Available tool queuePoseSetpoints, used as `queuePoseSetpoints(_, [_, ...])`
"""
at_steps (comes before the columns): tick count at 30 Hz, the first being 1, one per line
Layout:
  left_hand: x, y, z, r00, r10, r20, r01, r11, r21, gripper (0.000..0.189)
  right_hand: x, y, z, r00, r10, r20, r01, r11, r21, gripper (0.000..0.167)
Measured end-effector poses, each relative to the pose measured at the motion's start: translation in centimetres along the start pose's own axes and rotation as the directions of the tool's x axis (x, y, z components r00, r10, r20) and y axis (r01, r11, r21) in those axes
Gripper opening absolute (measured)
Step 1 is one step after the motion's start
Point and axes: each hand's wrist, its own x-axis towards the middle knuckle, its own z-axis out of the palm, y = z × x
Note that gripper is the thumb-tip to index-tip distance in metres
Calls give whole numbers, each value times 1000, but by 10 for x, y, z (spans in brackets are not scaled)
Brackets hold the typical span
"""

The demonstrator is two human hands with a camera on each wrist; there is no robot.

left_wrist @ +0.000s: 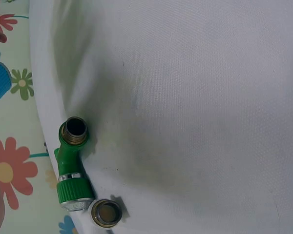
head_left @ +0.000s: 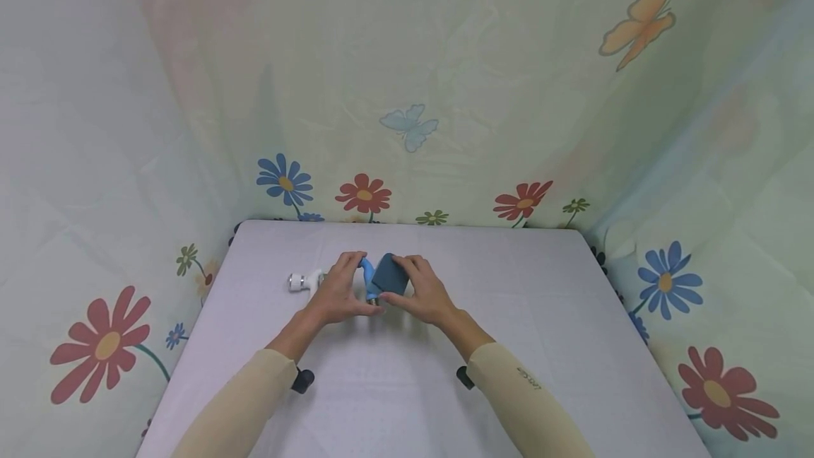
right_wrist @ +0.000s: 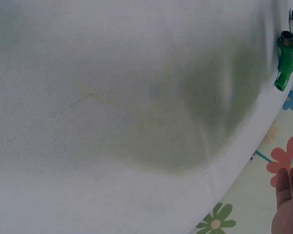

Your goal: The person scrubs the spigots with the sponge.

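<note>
Nearest the camera: two beige sleeves [head_left: 528,394]. Hands close together above the table [head_left: 540,316]. Left hand [head_left: 335,295] grips a blue tap [head_left: 369,277] between fingers and thumb, raised, brass-coloured end downward. Right hand [head_left: 429,295] pinches a dark blue-grey pad [head_left: 391,275] at the tap's right; contact cannot be told. White tap [head_left: 311,280] beyond the left hand, green tap [left_wrist: 68,158] just beside it. Behind: flowered backdrop [head_left: 331,55].

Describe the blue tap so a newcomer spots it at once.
In the head view, find the white table, then the left hand and right hand over its far half. Between them, the left hand holds the blue tap. Bright blue sets it apart from the dark pad on its right and the white tap on its left.
</note>
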Motion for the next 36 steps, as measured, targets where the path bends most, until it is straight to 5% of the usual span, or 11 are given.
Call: queuePoseSetpoints(36, [-1,7,3,1000,19,-4,-19,999,37,117,1,-1,2,1000,29,9,-29,999,14,91])
